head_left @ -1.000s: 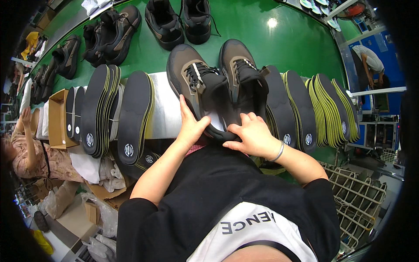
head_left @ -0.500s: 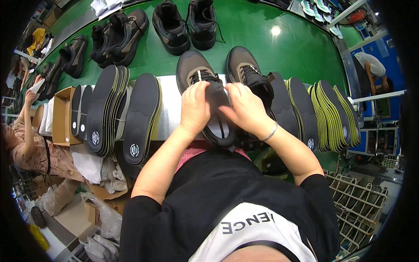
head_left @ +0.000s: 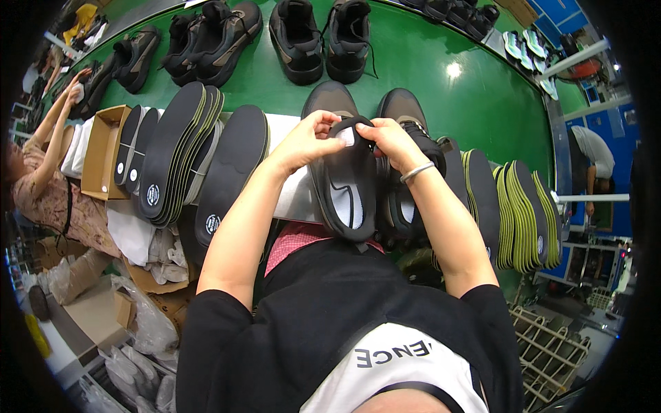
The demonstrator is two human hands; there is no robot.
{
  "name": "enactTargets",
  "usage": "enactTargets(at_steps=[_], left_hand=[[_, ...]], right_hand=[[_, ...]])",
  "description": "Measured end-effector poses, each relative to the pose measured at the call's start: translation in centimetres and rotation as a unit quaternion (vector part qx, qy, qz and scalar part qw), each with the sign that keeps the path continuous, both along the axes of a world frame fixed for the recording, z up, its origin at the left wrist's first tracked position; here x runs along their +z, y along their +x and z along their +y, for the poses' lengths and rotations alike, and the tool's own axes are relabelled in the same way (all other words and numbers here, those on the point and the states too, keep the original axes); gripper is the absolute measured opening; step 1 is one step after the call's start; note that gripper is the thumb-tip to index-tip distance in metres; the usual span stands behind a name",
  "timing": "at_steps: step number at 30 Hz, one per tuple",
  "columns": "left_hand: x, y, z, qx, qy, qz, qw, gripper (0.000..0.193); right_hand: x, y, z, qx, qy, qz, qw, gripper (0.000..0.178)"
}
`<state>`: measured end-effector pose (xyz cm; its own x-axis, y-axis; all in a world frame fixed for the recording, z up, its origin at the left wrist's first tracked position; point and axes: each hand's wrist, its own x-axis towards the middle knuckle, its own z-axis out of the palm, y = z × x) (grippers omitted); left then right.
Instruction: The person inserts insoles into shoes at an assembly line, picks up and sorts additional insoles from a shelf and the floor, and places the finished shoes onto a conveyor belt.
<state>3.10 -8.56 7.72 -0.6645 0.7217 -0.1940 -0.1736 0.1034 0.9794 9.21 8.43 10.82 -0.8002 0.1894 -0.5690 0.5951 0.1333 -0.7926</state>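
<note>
A brown and black shoe [head_left: 329,103] stands in front of me, toe pointing away, its opening and pale inside facing up. Both hands are closed on its black tongue [head_left: 349,157], which is pulled up and bent so a white label shows. My left hand [head_left: 307,143] pinches the label side with thumb and fingertips. On the other side, my right hand [head_left: 394,142] grips the tongue's upper edge. The matching shoe [head_left: 403,109] stands close by on the right, partly behind my right hand and wrist.
Stacks of dark insoles with yellow-green edges lie left [head_left: 177,148] and right [head_left: 518,220] of the shoes. Beside the left stacks is an open cardboard box [head_left: 103,158]. More shoes [head_left: 297,41] stand across the green table [head_left: 441,41]. A person [head_left: 58,199] works at far left.
My fingers have closed in on the tongue and spread it up, so its white label and more of the shoe's inside now show. The whole view has also shifted slightly.
</note>
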Motion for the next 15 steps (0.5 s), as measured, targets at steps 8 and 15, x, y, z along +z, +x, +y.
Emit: enactTargets(at_steps=[8,15], left_hand=[[-1.2,-0.1,-0.1,0.052,0.048,-0.075,0.995,0.054],[-1.3,-0.1,0.0,0.057,0.047,-0.073,0.995,0.055]], right_hand=[[-1.3,-0.3,0.1,-0.028,-0.063,-0.007,0.998,0.019],[-1.5,-0.2,0.1,-0.034,-0.074,0.007,0.997,0.019]])
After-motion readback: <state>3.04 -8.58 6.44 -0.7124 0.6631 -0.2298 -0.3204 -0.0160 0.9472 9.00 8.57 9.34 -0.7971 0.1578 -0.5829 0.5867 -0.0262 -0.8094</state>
